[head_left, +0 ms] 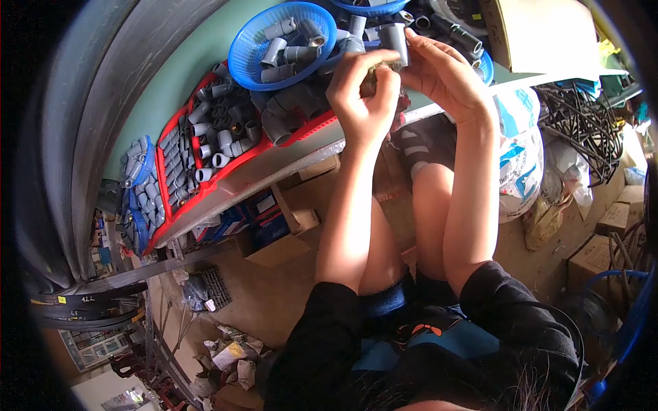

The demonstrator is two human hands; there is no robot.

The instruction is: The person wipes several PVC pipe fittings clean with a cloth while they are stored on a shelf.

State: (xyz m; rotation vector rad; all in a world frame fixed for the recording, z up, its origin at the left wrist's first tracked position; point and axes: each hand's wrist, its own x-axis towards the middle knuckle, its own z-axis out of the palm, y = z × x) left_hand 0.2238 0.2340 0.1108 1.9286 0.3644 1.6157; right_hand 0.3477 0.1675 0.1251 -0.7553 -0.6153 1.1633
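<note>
My right hand (445,77) is closed on a grey plastic pipe fitting (393,42), its thumb and fingers along the right side. The fitting stands roughly upright, a plain tube in this view. Just left of it, my left hand (367,96) is pinched with thumb and forefinger around a small yellow-green, rough-looking piece (371,81), mostly hidden by the fingers. Both hands are close together over the near edge of the bench. Beside them on the left, a blue plastic basket (235,51) holds several grey fittings.
A red divided tray (218,179) full of grey elbows and tees runs along the bench at left. More blue baskets (140,161) stand beyond it. At right are a cardboard box (548,34), a white printed sack (517,171) and a heap of dark rods (582,127).
</note>
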